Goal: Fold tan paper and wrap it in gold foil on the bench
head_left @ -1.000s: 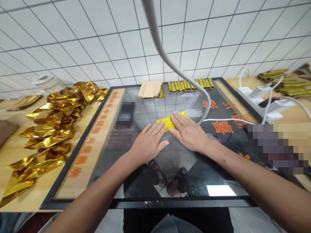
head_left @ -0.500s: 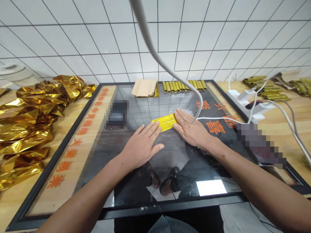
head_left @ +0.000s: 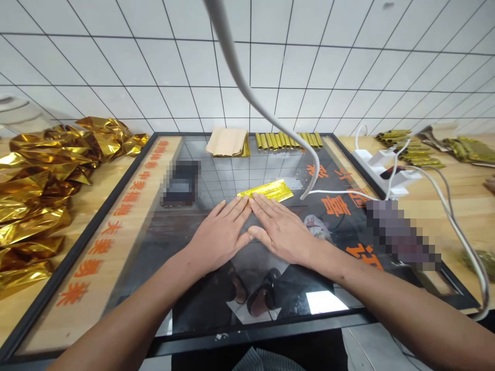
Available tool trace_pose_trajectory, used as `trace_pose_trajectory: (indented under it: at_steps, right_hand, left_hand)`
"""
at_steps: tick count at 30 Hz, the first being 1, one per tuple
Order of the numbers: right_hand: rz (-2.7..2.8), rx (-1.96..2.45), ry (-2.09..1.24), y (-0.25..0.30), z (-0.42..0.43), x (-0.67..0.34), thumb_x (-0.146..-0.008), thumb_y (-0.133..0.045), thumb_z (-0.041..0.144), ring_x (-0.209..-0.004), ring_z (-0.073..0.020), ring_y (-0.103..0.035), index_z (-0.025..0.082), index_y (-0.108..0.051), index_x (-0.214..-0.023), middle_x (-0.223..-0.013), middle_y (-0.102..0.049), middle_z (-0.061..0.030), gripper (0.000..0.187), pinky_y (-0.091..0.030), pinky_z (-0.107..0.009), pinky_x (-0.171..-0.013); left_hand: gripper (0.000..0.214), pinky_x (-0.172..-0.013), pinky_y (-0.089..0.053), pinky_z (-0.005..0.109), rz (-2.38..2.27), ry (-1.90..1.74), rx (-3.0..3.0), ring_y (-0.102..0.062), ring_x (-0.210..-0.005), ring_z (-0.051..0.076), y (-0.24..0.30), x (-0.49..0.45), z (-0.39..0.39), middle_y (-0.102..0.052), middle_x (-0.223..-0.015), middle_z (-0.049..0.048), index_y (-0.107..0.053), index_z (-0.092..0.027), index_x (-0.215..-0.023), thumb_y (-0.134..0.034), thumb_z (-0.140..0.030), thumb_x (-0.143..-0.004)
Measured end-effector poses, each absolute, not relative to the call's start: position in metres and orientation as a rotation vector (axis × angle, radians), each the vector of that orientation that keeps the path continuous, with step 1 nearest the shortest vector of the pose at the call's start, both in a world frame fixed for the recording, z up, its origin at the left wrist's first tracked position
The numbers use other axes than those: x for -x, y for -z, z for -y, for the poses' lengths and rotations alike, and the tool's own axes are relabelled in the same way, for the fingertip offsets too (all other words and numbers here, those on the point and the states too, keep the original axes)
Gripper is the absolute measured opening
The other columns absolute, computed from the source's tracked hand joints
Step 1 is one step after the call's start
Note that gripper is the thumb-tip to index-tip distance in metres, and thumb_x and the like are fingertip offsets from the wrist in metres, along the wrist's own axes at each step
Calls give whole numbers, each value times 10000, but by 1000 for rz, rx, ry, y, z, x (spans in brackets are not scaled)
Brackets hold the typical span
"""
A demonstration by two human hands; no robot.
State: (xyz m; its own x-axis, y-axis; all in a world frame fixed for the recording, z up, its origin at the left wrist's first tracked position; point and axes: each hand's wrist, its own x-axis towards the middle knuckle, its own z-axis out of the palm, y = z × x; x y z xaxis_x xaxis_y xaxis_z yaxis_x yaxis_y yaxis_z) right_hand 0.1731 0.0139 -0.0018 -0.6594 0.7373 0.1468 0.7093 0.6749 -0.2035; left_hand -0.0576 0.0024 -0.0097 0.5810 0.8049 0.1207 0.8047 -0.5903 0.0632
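A folded strip of shiny gold paper (head_left: 276, 190) lies on the dark glass tabletop (head_left: 216, 180) in front of me. My left hand (head_left: 218, 234) rests flat, its fingertips at the strip's left end. Beside it, my right hand (head_left: 284, 232) lies flat with fingers stretched, its fingertips over the strip's lower edge. The two hands meet at the index fingers and thumbs. Neither hand grips anything. Part of the strip's near edge is hidden under the fingers.
Crumpled gold foil pieces (head_left: 34, 196) heap up at left. A paper stack (head_left: 228, 141) and a row of rolled gold tubes (head_left: 288, 140) stand at the back. A blurred dark device (head_left: 181, 183) lies left. A power strip (head_left: 381, 170) with white cables sits right; a cable (head_left: 247, 93) hangs in front.
My right hand has slid left from the strip's right end to beside my left hand. The strip's right end is now uncovered. The view has shifted slightly.
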Motion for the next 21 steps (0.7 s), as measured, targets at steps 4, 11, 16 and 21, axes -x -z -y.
trace_pose_trajectory:
  at_steps: [4, 11, 16, 21]
  right_hand:
    - [2655, 1228, -132, 2, -17, -178, -1164, -273, 590, -1694, -299, -229, 70, -402, -1709, -1782, -350, -189, 765, -222, -517, -1397]
    - [2604, 1407, -35, 4, -30, -193, -1163, -274, 587, -1685, -326, -268, 44, -396, -1704, -1770, -353, -234, 776, -297, -551, -1365]
    - [2536, 1519, 81, 5, -47, -212, -1168, -240, 545, -1625, -395, -402, -41, -436, -1653, -1728, -400, -309, 785, -361, -566, -1322]
    - [2424, 1547, 134, -5, -55, -209, -1165, -268, 537, -1648, -406, -353, -57, -434, -1645, -1741, -368, -314, 781, -309, -586, -1340]
  left_hand:
    - [719, -1355, -293, 538, -1440, -246, -2800, -341, -1675, 297, 13, 58, -3, -368, -1789, 124, -422, -184, -1707, -303, -633, -1159]
    - [717, -1346, -312, 549, -1414, -274, -2812, -372, -1659, 313, 13, 60, -4, -420, -1766, 126, -446, -187, -1700, -302, -633, -1157]
    - [731, -1343, -314, 552, -1426, -242, -2824, -361, -1665, 308, 13, 59, -5, -396, -1775, 134, -464, -162, -1686, -278, -634, -1160]
    - [711, -1348, -302, 560, -1420, -285, -2799, -366, -1662, 317, 16, 59, -5, -405, -1774, 129, -430, -192, -1709, -325, -628, -1157]
